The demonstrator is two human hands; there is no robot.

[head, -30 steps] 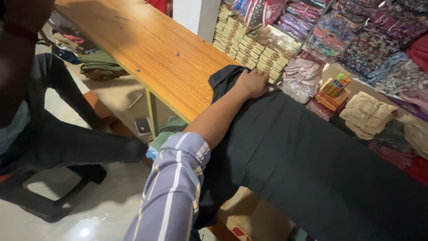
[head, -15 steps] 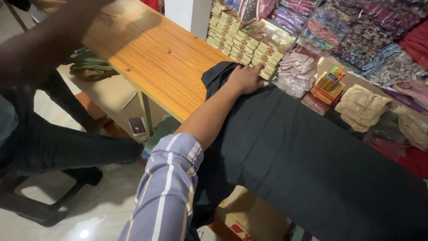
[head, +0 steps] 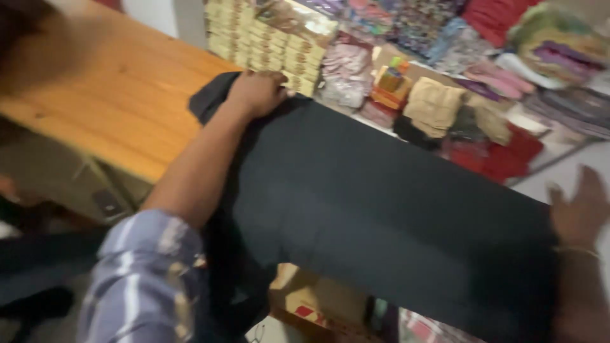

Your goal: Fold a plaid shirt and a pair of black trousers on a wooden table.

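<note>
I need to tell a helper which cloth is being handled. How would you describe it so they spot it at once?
Look at the wooden table. The black cloth is stretched from its far corner, under the left hand, across to the right hand. It is large, plain and dark, unlike the small colourful folded fabrics stacked behind.

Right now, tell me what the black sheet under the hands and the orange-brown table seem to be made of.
Black sheet: probably woven cloth, matte; it drapes limp over the table edge. Orange-brown table: looks like wood or wood-look laminate, smooth, with visible grain streaks; the blur leaves that open.
</note>
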